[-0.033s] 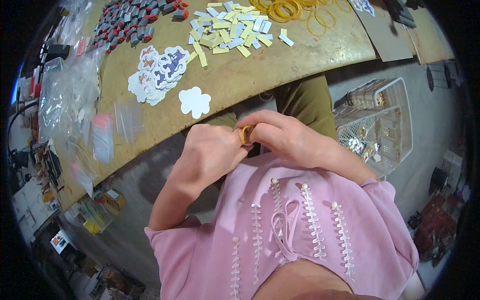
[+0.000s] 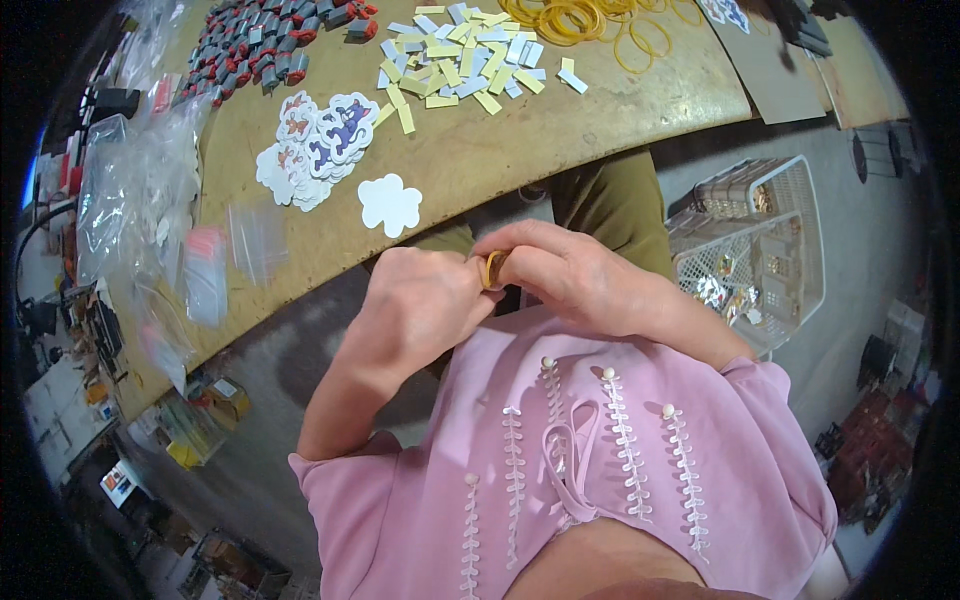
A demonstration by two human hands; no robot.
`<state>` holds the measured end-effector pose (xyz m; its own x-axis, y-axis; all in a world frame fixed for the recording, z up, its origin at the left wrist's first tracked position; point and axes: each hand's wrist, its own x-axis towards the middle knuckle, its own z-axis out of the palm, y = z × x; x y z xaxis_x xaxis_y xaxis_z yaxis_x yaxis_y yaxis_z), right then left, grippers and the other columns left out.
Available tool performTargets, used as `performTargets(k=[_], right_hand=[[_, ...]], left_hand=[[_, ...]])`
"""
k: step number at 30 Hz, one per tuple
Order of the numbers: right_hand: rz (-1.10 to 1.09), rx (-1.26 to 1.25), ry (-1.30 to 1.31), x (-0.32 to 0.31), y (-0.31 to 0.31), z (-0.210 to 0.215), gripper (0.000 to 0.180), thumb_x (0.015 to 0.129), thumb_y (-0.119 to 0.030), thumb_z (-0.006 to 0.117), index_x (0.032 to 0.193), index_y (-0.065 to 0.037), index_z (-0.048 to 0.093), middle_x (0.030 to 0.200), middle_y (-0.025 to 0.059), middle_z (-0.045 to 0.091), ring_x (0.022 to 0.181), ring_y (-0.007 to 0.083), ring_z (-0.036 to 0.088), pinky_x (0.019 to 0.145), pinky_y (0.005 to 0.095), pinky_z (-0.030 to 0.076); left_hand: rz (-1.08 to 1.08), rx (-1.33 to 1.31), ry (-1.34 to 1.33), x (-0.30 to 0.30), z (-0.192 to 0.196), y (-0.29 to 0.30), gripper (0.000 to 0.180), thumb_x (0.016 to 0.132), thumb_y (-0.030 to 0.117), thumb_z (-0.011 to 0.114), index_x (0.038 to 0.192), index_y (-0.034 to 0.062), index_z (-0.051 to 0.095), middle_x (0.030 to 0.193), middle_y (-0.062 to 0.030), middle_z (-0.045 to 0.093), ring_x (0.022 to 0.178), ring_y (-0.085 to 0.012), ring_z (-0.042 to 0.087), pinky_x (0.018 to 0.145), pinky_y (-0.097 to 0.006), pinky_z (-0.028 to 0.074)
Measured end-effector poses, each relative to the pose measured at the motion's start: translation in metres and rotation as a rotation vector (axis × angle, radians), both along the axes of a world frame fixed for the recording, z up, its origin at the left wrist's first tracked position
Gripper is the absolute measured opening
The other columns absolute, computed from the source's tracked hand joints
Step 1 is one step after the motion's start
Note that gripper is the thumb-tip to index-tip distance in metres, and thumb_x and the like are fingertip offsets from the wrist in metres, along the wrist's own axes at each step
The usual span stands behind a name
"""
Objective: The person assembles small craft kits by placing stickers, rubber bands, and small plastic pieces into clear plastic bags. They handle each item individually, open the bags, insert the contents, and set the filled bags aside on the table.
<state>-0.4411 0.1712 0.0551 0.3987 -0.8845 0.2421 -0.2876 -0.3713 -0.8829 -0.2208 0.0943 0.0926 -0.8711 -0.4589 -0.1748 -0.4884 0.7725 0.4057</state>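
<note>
A: Here we are, eyes on the centre of the frame, where both hands meet just above the pink top [image 2: 590,440]!

B: And between them we spot a yellow band [image 2: 488,270], looped at the fingertips. The right hand [image 2: 575,280] has it, fingers bent and closed around it.

A: What about the left hand [image 2: 420,300]?

B: Curled, knuckles up, right against the band's near side. Its fingertips are tucked from our view, so we can't tell whether it grips too.

A: Up to the tabletop [image 2: 620,125], then! Just above the left hand we have one white cloud-shaped cutout [image 2: 390,205], lying flat by the edge.

B: Up and left of it, we've got a heap of printed cutouts [image 2: 320,150], overlapping.

A: Top centre, a scatter of pale yellow and white strips [image 2: 460,60]; upper left, grey-and-red blocks [image 2: 250,50] packed together.

B: To the right of the strips, we see a tangle of yellow loops [image 2: 560,22]. Clear plastic bags [image 2: 205,280] line the left side.

A: And at right, below the tabletop, a white basket [image 2: 812,240] with shiny pieces [image 2: 712,291] in it!
</note>
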Motion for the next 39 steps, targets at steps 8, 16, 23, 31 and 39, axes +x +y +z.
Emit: performTargets(k=[8, 16, 23, 31, 39], right_hand=[[-0.101, -0.104, 0.033, -0.012, -0.013, 0.016, 0.021, 0.088, 0.013, 0.068, 0.105, 0.002, 0.064, 0.129, 0.0201, 0.067, 0.112, 0.0333, 0.071, 0.093, 0.0379, 0.061], [-0.058, -0.098, 0.0, -0.009, -0.015, 0.016, 0.022, 0.088, 0.014, 0.068, 0.105, 0.002, 0.065, 0.128, 0.0194, 0.067, 0.112, 0.0323, 0.071, 0.092, 0.0373, 0.061], [-0.107, -0.122, -0.033, -0.009, -0.015, 0.015, 0.021, 0.087, 0.01, 0.068, 0.107, 0.003, 0.064, 0.124, 0.0179, 0.066, 0.104, 0.0312, 0.071, 0.087, 0.0365, 0.061], [-0.165, -0.175, 0.009, -0.009, -0.017, 0.021, 0.022, 0.087, 0.011, 0.07, 0.106, 0.001, 0.066, 0.117, 0.015, 0.069, 0.102, 0.0309, 0.071, 0.084, 0.0366, 0.061], [-0.204, -0.188, 0.078, -0.013, -0.019, 0.021, 0.022, 0.088, 0.01, 0.073, 0.106, -0.003, 0.07, 0.11, 0.0105, 0.071, 0.105, 0.0262, 0.072, 0.094, 0.0413, 0.058]], left_hand=[[0.409, 0.411, 0.361, 0.015, 0.034, -0.005, 0.049, 0.079, 0.013, 0.089, 0.126, 0.0133, 0.073, 0.076, -0.0043, 0.07, 0.061, -0.0225, 0.067, 0.057, -0.035, 0.052], [0.149, -0.045, 0.372, 0.0, 0.005, -0.002, 0.03, 0.079, 0.019, 0.09, 0.107, 0.0153, 0.079, 0.079, -0.0031, 0.067, 0.066, -0.023, 0.068, 0.059, -0.035, 0.053], [0.329, 0.219, 0.447, 0.005, 0.02, -0.001, 0.021, 0.082, 0.015, 0.086, 0.099, 0.0121, 0.074, 0.077, -0.0035, 0.067, 0.064, -0.0231, 0.067, 0.057, -0.036, 0.052], [0.639, 0.266, 0.821, -0.003, 0.0, 0.007, 0.031, 0.078, 0.002, 0.089, 0.103, 0.0072, 0.071, 0.087, -0.004, 0.07, 0.074, -0.0155, 0.067, 0.067, -0.03, 0.054], [0.61, 0.188, 0.828, -0.013, -0.019, 0.019, 0.016, 0.087, -0.001, 0.083, 0.101, 0.0017, 0.077, 0.094, -0.0078, 0.076, 0.078, -0.0151, 0.071, 0.068, -0.028, 0.056]])
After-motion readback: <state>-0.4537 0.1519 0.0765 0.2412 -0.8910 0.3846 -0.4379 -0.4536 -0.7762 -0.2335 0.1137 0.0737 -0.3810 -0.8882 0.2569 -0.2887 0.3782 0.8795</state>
